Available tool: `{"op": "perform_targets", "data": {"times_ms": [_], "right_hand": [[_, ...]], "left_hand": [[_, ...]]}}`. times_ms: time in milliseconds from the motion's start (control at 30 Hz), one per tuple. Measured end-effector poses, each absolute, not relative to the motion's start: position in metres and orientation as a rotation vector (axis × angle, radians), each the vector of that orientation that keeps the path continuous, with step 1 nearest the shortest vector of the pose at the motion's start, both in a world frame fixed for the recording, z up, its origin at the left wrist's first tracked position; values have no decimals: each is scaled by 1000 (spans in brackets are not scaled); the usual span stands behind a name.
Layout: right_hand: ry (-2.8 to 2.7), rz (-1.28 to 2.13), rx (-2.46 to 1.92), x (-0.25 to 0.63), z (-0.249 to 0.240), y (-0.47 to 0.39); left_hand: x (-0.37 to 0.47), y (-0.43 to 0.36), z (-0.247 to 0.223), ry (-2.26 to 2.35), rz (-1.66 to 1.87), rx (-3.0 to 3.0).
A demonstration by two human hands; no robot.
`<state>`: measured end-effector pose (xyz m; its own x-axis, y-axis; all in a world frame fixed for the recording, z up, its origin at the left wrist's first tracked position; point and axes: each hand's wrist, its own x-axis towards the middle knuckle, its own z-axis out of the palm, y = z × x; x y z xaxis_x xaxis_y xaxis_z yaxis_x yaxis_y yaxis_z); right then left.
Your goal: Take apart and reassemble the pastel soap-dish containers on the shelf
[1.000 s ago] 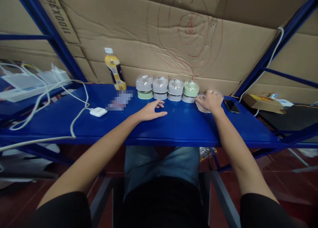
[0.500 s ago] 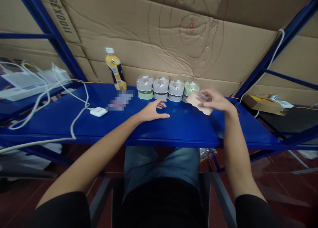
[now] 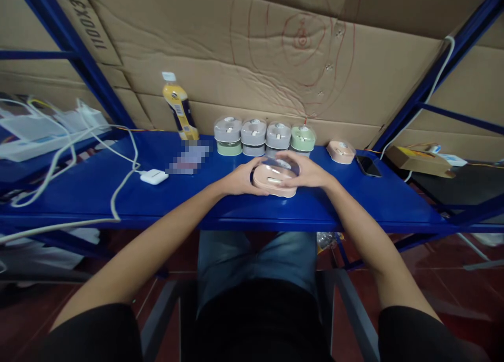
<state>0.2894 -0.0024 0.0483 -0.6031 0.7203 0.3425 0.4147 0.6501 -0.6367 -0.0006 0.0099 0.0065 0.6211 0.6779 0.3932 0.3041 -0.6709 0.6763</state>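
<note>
Between my two hands is a pink oval case (image 3: 274,182) with a clear lid and a small pale piece at its middle, held just above or on the blue table; which of the two I cannot tell. My left hand (image 3: 240,180) curves round its left side, thumb along the front. From the right, my right hand (image 3: 311,171) grips the lid and side with thumb and fingers. Just behind stand stacked oval cases in a row, a grey one (image 3: 252,132) and a green one (image 3: 303,138) among the top ones. Farther right lies another pink case (image 3: 340,152).
A yellow bottle (image 3: 180,107) stands at the back left, near a blurred-out patch. A white earphone case (image 3: 154,176) and a white cable (image 3: 125,186) lie on the left. A phone (image 3: 369,166) rests at the right. Cardboard (image 3: 197,52) backs the table (image 3: 220,215).
My right hand has brought a pink case leftward to the table's front middle. My left hand has closed round its other side. The second pink case and the phone now show at right.
</note>
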Motion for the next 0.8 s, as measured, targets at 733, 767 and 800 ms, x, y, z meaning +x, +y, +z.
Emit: {"op": "perform_targets", "data": {"times_ms": [733,767,800], "right_hand": [[-1821,559,-1242,332,44,20],[-1826,564,-1238,333,44,21],[-1836,571,-1223,334,44,20]], "left_hand": [[-18,24,14,1011,1147,2246],[-18,23,14,985,1136,2249],[-17,21,14,954,1118,2252]]}}
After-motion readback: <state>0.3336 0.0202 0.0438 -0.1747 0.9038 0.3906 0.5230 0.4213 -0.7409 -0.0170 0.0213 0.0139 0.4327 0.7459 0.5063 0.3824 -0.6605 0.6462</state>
